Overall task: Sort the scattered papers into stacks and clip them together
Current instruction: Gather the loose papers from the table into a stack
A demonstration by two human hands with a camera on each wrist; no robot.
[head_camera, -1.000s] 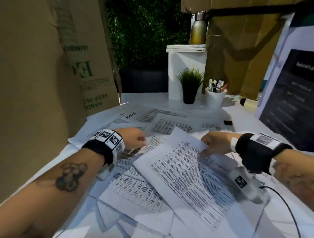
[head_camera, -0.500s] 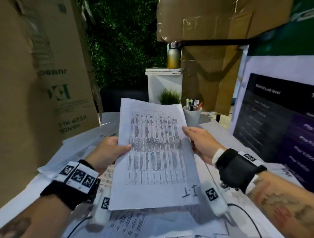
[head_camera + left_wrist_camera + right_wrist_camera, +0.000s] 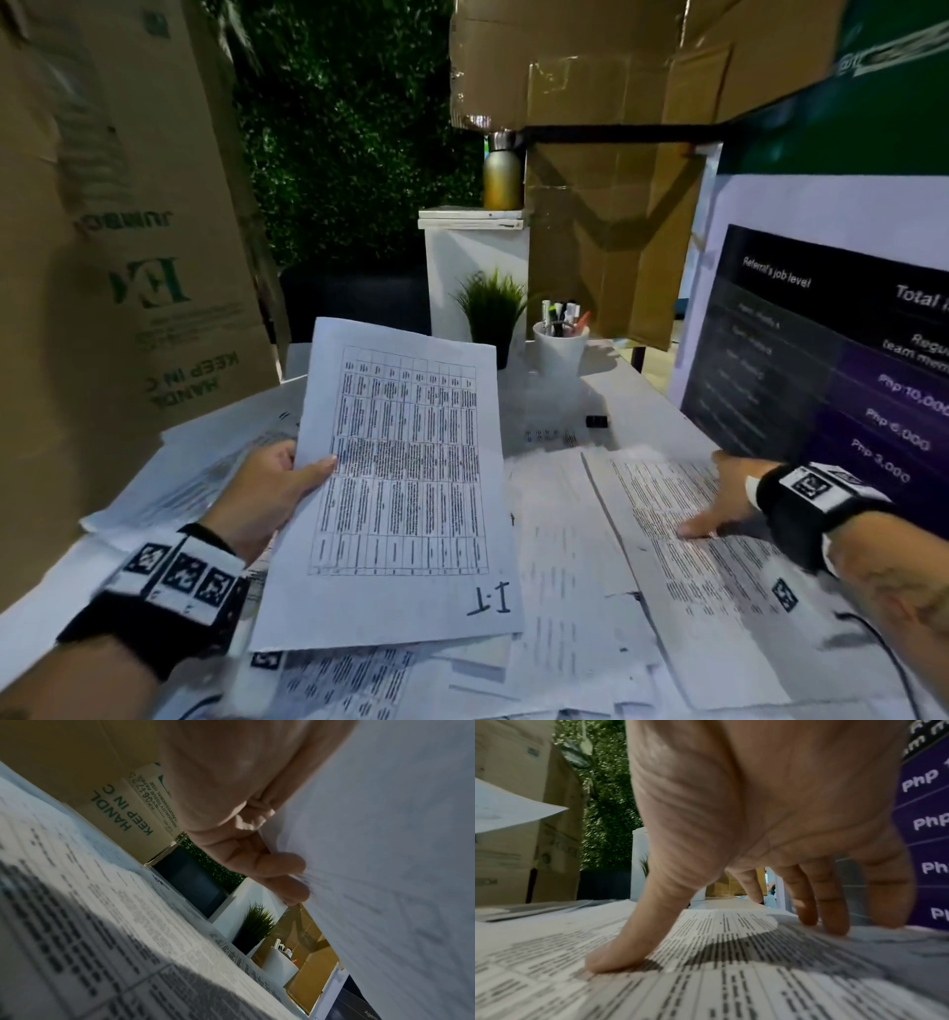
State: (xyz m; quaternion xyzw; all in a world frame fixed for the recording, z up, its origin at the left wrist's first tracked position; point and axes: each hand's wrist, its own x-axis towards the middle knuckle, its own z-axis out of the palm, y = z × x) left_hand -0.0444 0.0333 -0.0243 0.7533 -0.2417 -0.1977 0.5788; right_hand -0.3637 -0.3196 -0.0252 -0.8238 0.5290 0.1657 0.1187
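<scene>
My left hand (image 3: 277, 488) holds a printed sheet (image 3: 405, 478) marked "1-T" up off the table, thumb on its front and fingers (image 3: 280, 874) behind its left edge. The sheet's blank back (image 3: 385, 841) fills the left wrist view. My right hand (image 3: 719, 503) rests with spread, straight fingers on another printed sheet (image 3: 683, 565) lying on the table at the right; its thumb (image 3: 634, 943) presses the print. Many more loose sheets (image 3: 560, 565) cover the table under both hands. A black binder clip (image 3: 597, 422) lies beyond the papers.
A potted plant (image 3: 490, 313) and a white cup of pens (image 3: 560, 349) stand at the table's far end. A tall cardboard box (image 3: 118, 257) borders the left side. A dark poster board (image 3: 832, 360) stands along the right.
The "1-T" sheet was lifted from the pile with both hands. My right hand has since let go of it and dropped to a sheet on the table at the right.
</scene>
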